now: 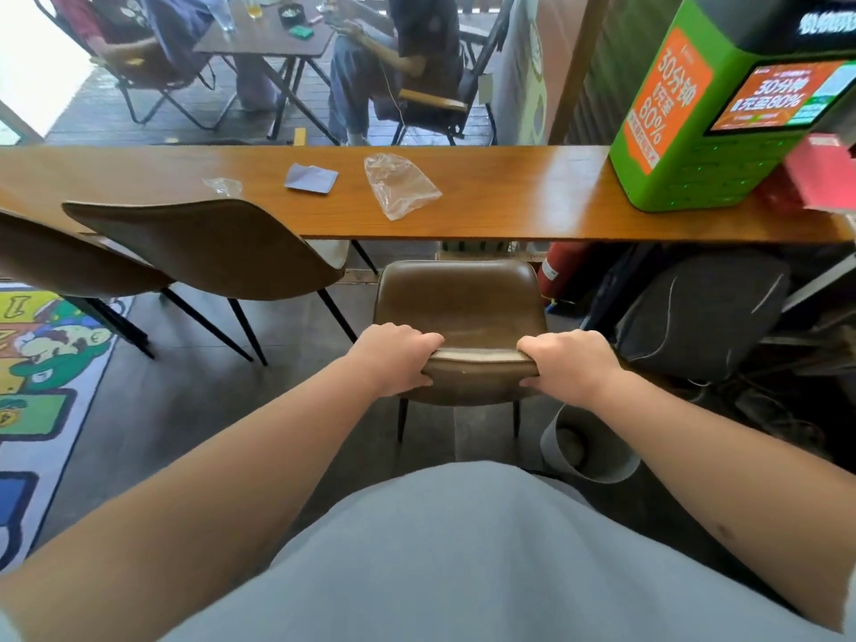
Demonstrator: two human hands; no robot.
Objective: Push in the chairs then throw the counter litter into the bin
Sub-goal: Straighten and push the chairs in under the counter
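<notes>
My left grip (398, 359) and right grip (567, 361) clamp the chair (458, 308) backrest; its seat faces the bench (509, 201). I should push straight, evenly, keeping its legs clear.

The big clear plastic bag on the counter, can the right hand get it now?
Probably not yet: the right hand grips the chair back, and that chair stands between the person and the plastic bag.
</notes>
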